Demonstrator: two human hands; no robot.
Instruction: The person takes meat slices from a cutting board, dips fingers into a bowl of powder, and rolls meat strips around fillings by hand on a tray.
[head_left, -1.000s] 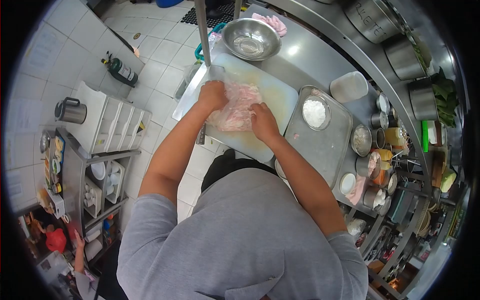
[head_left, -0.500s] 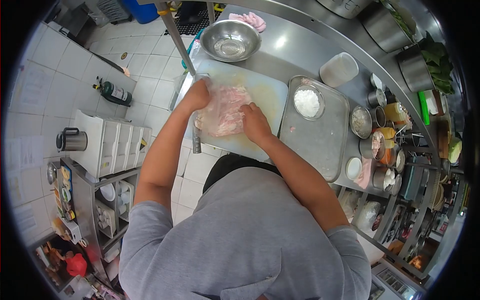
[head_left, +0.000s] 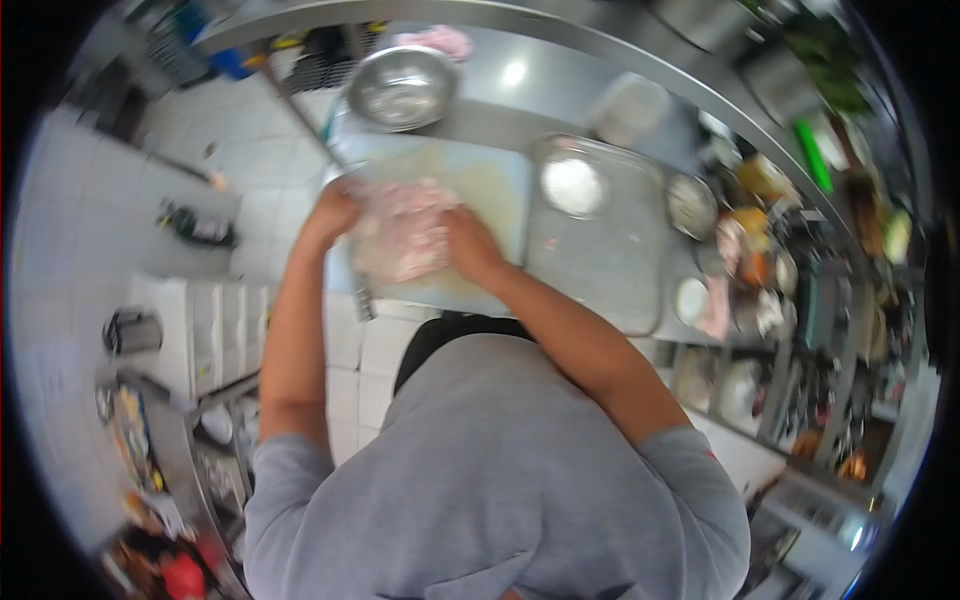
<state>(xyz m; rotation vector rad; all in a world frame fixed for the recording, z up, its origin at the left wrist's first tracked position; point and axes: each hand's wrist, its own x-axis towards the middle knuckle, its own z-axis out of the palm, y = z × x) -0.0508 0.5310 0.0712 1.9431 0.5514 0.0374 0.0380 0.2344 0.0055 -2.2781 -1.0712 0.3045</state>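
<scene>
Pale pink raw meat (head_left: 403,235), with what looks like clear plastic film over it, lies on a white cutting board (head_left: 495,200). At the meat's upper left edge is my left hand (head_left: 337,208), closed on what seems to be the plastic film. My right hand (head_left: 468,240) touches the right side of the meat, its fingers bent and blurred by motion. A metal handle (head_left: 364,298) sticks out at the board's lower left edge, below my left hand.
Behind the board is a steel bowl (head_left: 403,88) beside a pink cloth (head_left: 437,42). To the right, a metal tray (head_left: 610,255) bears a bowl of white powder (head_left: 573,187). Farther right stand a plastic container (head_left: 632,108) and several small bowls. A metal post rises near my left hand.
The whole view has shifted and blurred, with the board and bowls now farther left in it. Both hands remain at the meat and the film.
</scene>
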